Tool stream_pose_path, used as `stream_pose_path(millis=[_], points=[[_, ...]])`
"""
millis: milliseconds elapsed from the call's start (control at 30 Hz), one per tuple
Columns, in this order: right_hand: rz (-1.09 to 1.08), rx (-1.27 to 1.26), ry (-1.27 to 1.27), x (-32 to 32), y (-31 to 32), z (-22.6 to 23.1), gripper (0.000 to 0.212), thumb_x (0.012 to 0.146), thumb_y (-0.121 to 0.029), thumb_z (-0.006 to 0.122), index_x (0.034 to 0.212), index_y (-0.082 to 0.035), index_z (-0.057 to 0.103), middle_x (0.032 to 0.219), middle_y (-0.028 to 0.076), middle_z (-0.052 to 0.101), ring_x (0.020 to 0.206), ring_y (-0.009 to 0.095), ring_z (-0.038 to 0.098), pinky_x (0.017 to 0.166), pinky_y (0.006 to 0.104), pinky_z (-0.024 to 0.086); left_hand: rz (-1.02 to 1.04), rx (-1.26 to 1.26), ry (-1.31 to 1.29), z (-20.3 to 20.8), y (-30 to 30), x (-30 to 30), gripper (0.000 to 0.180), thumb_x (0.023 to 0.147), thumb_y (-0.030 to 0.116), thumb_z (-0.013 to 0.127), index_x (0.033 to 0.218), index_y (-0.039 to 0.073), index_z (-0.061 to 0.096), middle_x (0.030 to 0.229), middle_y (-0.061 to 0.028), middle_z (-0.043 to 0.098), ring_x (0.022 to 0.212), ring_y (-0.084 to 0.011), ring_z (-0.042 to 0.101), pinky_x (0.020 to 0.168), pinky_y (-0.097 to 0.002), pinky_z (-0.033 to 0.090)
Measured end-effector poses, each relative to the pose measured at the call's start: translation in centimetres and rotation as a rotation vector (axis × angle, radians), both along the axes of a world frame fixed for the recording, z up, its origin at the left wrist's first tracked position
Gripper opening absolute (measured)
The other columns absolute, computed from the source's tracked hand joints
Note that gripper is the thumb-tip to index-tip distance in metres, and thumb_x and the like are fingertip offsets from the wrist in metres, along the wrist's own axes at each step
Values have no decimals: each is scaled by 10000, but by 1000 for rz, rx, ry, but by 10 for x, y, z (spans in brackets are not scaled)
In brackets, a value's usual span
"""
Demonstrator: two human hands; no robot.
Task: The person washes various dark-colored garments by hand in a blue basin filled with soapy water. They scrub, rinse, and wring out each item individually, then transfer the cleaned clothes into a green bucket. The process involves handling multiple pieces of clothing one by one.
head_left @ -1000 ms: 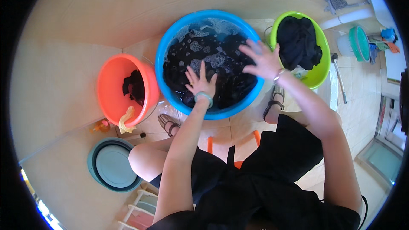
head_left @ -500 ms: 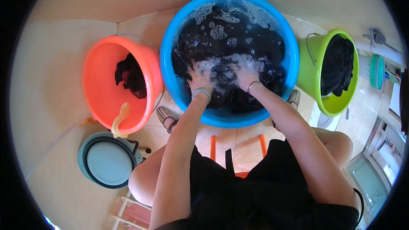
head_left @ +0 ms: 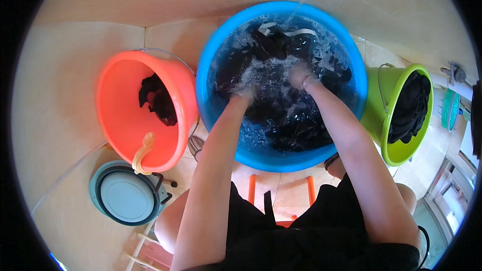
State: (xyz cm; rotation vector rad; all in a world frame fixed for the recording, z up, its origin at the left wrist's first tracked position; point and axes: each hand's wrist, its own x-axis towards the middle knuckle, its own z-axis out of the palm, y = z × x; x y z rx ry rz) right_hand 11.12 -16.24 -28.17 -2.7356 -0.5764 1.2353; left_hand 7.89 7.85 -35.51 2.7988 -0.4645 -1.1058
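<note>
A large blue tub (head_left: 203, 95) stands before me, full of soapy water and soaked black clothes (head_left: 296, 133). My left hand (head_left: 245, 93) is sunk in the water left of the middle, up to the wrist, its fingers hidden by foam. Farther in and to the right, my right hand (head_left: 300, 76) is among the clothes, blurred and mostly under water. Whether either hand grips cloth does not show. Near the far rim a white band (head_left: 301, 32) lies on the dark fabric. A thin stream of water (head_left: 300, 6) falls in there.
At left stands a coral bucket (head_left: 118, 105) with dark cloth (head_left: 161, 103) inside and a pale yellow limp piece (head_left: 144, 153) over its rim. A green bucket (head_left: 374, 88) holding black cloth (head_left: 409, 108) is at right. A grey-blue basin (head_left: 127, 198) sits lower left.
Both hands have moved deeper into the water, the right one farther away. The clothes have shifted, and the white band has come into sight near the far rim. The view has tilted slightly.
</note>
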Motion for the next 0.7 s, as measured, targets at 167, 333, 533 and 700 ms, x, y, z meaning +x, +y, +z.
stream_pose_path(millis=[167, 333, 533, 700], points=[[-721, 562, -26, -38, -56, 1, 345, 894, -144, 561, 1235, -95, 577, 1160, 174, 630, 1085, 279, 599, 958, 335, 450, 360, -207, 147, 152, -56, 34, 673, 866, 563, 524, 1349, 96, 480, 1307, -192, 533, 1224, -344, 496, 1029, -397, 386], [-1103, 1030, -49, -78, -63, 97, 388, 808, 55, 567, 1176, -47, 630, 1179, 34, 627, 1093, 136, 555, 998, 265, 394, 433, -617, 113, 211, -52, 16, 621, 835, 502, 621, 1276, 72, 544, 1147, -195, 631, 1103, -340, 583, 944, -384, 444], [-1413, 1396, -150, -87, -48, 209, 234, 770, 47, 552, 968, -15, 660, 994, 31, 649, 923, 121, 582, 838, 229, 442, 680, -795, 358, 250, -50, -2, 785, 785, 560, 678, 1373, 110, 415, 1157, -146, 611, 1010, -249, 620, 786, -362, 530], [-1293, 1534, -253, -85, -35, 301, 197, 764, 39, 520, 919, 30, 641, 939, 73, 652, 914, 156, 607, 841, 252, 462, 966, -748, 492, 265, -37, -26, 644, 767, 271, 730, 1293, 194, 365, 1215, -113, 517, 1077, -338, 554, 726, -563, 536]])
